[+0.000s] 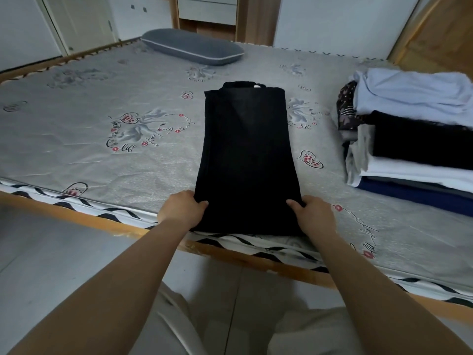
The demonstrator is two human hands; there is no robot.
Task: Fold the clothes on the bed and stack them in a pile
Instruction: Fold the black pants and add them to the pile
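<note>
A black garment (245,152) lies flat on the bed (102,155) as a long narrow strip, its sides folded in, collar end away from me. My left hand (183,210) grips its near left corner, thumb on top of the cloth. My right hand (313,213) grips the near right corner the same way. The near hem sits at the mattress edge. A pile of folded clothes (409,139) stands at the right side of the bed, with light blue, black, white and navy pieces.
A grey pillow (192,49) lies at the far end of the bed. The wooden bed frame (76,213) runs along the near edge, with tiled floor below. A wooden door stands at the far right, and cupboards line the back wall.
</note>
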